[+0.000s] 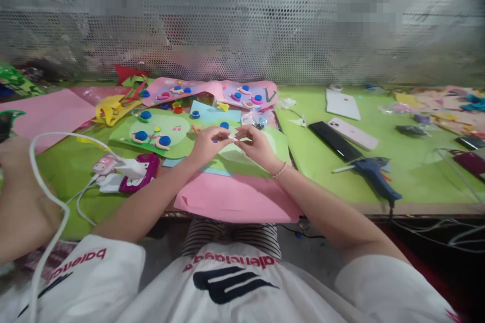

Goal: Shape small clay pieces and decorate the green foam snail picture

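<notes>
My left hand [212, 142] and my right hand [258, 147] meet over the middle of the table, thumbs and fingertips pinched close together. Between the fingertips is a tiny pale piece [233, 140], too small to name. Beneath them lies a green sheet [281, 145] with a paler green oval, partly hidden by the hands. A small round blue piece [224, 125] shows just beyond my left fingers. To the left, another green sheet [117, 136] carries figures with blue tops [141, 136]. A pink sheet [242, 198] lies nearest to me, under my wrists.
A blue glue gun [373, 176], a black phone-like slab [333, 140] and a pink phone [352, 133] lie right. Purple-framed item [151, 171] and white cable [49, 136] sit left. Another person's arm [26, 207] reaches in. A perforated metal panel [242, 25] stands behind.
</notes>
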A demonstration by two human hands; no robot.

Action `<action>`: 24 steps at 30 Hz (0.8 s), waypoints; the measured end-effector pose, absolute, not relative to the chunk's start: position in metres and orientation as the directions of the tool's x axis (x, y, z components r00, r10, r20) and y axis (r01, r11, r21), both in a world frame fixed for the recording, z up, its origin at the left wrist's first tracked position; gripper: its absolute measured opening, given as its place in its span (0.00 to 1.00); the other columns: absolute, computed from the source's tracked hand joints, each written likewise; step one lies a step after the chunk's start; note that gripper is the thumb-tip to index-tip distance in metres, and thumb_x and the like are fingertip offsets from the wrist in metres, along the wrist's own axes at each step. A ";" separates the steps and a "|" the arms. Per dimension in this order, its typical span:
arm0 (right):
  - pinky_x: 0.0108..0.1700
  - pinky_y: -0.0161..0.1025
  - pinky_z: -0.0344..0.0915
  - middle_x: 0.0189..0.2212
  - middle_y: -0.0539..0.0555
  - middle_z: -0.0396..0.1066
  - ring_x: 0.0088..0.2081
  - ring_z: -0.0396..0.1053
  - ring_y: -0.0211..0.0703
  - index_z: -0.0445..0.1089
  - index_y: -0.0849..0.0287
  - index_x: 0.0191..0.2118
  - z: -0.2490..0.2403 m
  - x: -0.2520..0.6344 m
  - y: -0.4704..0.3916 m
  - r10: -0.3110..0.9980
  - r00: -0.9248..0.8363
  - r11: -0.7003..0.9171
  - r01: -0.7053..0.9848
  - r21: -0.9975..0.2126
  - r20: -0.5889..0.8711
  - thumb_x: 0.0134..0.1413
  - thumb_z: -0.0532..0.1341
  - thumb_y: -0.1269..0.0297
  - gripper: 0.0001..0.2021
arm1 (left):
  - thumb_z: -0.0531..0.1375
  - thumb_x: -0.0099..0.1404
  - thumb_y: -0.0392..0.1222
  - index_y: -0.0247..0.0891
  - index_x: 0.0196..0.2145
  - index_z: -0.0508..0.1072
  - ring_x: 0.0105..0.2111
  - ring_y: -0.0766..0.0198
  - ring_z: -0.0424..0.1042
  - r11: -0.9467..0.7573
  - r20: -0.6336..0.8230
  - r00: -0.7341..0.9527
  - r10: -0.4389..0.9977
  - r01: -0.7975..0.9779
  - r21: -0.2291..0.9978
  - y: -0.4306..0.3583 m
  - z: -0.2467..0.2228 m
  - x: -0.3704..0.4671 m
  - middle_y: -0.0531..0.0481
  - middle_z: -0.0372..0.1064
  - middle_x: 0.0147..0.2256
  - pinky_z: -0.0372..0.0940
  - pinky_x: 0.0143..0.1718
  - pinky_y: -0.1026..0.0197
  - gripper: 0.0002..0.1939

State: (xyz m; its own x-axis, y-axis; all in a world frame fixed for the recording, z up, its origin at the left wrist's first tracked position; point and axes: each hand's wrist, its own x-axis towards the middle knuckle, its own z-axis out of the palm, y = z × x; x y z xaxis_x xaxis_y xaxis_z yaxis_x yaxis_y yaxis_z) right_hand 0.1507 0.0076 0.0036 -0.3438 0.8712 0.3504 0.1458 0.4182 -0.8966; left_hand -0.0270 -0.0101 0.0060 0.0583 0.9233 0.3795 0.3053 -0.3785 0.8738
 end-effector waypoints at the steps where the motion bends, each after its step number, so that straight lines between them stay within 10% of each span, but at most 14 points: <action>1: 0.40 0.40 0.73 0.38 0.55 0.70 0.42 0.71 0.42 0.65 0.56 0.43 0.003 0.150 0.007 0.870 -0.346 0.421 0.146 -0.895 0.352 0.50 0.64 0.60 0.14 | 0.67 0.52 0.46 0.35 0.35 0.77 0.35 0.62 0.75 -0.382 0.380 0.067 0.922 0.310 0.871 -0.011 0.005 -0.028 0.45 0.76 0.34 0.70 0.40 0.59 0.14; 24: 0.40 0.39 0.73 0.36 0.53 0.71 0.40 0.72 0.39 0.63 0.56 0.44 0.007 0.156 -0.002 0.840 -0.467 0.373 0.129 -0.919 0.275 0.51 0.62 0.66 0.13 | 0.62 0.58 0.45 0.38 0.29 0.76 0.31 0.67 0.72 -0.389 0.351 0.170 0.921 0.472 0.791 -0.029 0.014 -0.029 0.50 0.75 0.30 0.66 0.33 0.64 0.08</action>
